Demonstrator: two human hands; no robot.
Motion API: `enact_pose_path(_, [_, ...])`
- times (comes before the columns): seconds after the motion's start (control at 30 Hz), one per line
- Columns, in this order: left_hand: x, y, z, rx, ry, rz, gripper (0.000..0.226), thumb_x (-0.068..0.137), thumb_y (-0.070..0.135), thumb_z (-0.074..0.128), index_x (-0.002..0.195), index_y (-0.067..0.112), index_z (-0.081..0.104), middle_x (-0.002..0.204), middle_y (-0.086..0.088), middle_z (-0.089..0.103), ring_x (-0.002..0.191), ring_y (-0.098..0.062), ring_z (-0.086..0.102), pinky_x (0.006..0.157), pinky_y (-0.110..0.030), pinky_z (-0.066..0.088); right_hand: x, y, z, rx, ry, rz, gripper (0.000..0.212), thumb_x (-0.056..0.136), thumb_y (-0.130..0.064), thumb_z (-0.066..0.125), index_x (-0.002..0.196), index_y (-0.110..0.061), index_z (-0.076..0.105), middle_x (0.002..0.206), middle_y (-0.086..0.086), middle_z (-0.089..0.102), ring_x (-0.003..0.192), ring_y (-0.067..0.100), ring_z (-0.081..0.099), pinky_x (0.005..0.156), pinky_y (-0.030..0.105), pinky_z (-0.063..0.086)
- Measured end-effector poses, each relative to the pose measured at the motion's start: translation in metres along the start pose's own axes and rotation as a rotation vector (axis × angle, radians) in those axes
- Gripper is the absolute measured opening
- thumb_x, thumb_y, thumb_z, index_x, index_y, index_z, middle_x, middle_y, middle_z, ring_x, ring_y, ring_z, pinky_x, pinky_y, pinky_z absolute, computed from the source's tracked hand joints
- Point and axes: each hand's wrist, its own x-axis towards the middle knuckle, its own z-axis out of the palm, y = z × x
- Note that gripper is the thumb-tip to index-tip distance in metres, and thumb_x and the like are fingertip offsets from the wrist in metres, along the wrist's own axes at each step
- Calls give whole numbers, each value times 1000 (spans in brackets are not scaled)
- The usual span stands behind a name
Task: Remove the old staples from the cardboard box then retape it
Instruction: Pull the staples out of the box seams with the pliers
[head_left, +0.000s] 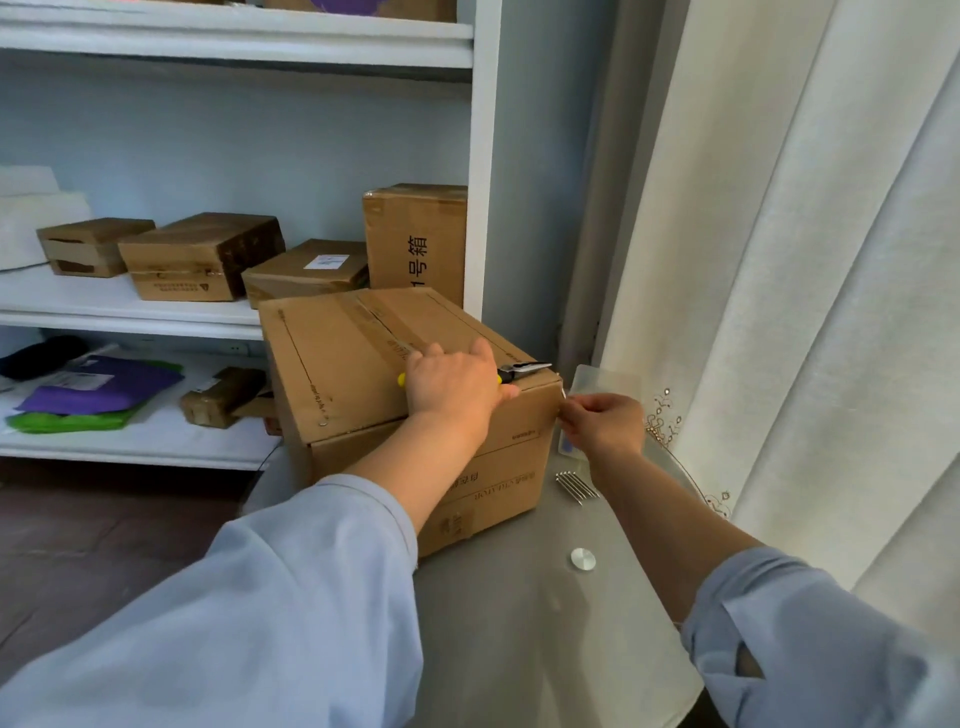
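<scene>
Item: cardboard box (363, 364), standing on the near-left part of a grey glass surface (519, 623), close against a white shelf unit (234, 312). Top flaps lie shut; a strip of old tape runs along the centre seam, partly lifted by the look of it. Left hand (452, 387): laid on the box top near its right edge, fingers curled over yellow-handled pliers (522, 370) whose metal nose points toward the right corner; grip judged to be grasping the pliers, though the handles are mostly hidden beneath the hand. Right hand (602, 421): at the upper right corner of the box, fingertips pinching a small pale sliver there, probably a staple (563, 392) being drawn out; too small to confirm. Removed staples (576, 486): a small cluster of thin metal pieces on the surface just right of the box. One staple or rivet still shows near the front-left edge of the top. Progress, as judged: staple removal partly done, not finished; retaping not begun, no tape roll identifiable. Also present: clear plastic sheet (587, 384) behind the right hand, round metal disc (583, 559), white curtain (805, 260), several smaller boxes on the shelves.
</scene>
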Motion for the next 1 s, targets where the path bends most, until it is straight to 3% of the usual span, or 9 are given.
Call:
enact_pose_path(0.07, [1,2,5,10,48,11,59,89,64,37,116,12,45,108,-11,66,115,-31,51,89,-38,40,8,18,-3,-97,-15,19,12,82,-21,72,71,-20,70,78,6,71,82,26,67,83,42,56])
enact_pose_path(0.2, [3,2,10,16,101,19,60,89,65,35,115,12,46,107,-11,65,111,-31,54,89,-39,42,9,58,-1,-525,-128,-2,8,85,-28,69,84,-20,71,96,7,69,93,27,65,78,33,51])
enact_pose_path(0.27, [5,2,11,25,109,24,60,89,65,35,115,12,46,108,-11,65,110,-31,54,87,-39,42,7,75,3,-679,-139,20,19,85,-33,69,99,-21,68,105,5,67,100,26,63,77,31,48])
enact_pose_path(0.47, [8,1,16,31,126,33,59,90,64,35,116,12,46,109,-11,64,109,-31,54,85,-37,41,5,94,9,-807,-87,20,28,88,-38,63,110,-21,61,115,7,62,109,27,59,83,33,45])
enact_pose_path(0.67, [10,2,17,46,128,29,58,90,63,34,118,12,45,112,-12,62,110,-31,54,86,-38,41,4,91,8,-724,-2,-10,27,90,-36,59,115,-26,60,117,5,63,112,27,58,85,34,45])
enact_pose_path(0.87, [12,-4,12,32,66,78,62,87,67,35,117,14,46,106,-10,64,107,-29,54,82,-36,43,-28,27,20,-193,170,-322,26,96,-30,49,121,-31,56,114,-6,61,98,11,58,75,30,45])
enact_pose_path(0.93, [18,-18,4,-28,31,123,64,83,71,36,113,16,51,100,-6,64,99,-25,57,73,-33,44,-59,3,24,-107,164,-459,40,96,-26,49,135,-34,44,128,-10,49,108,5,51,81,30,45])
enact_pose_path(1.0, [27,-34,-9,-145,-37,119,59,84,68,43,111,17,54,104,-4,63,95,-23,58,70,-31,47,-92,-9,29,-147,82,-607,55,96,-28,50,146,-34,28,147,-11,32,132,4,35,96,23,38])
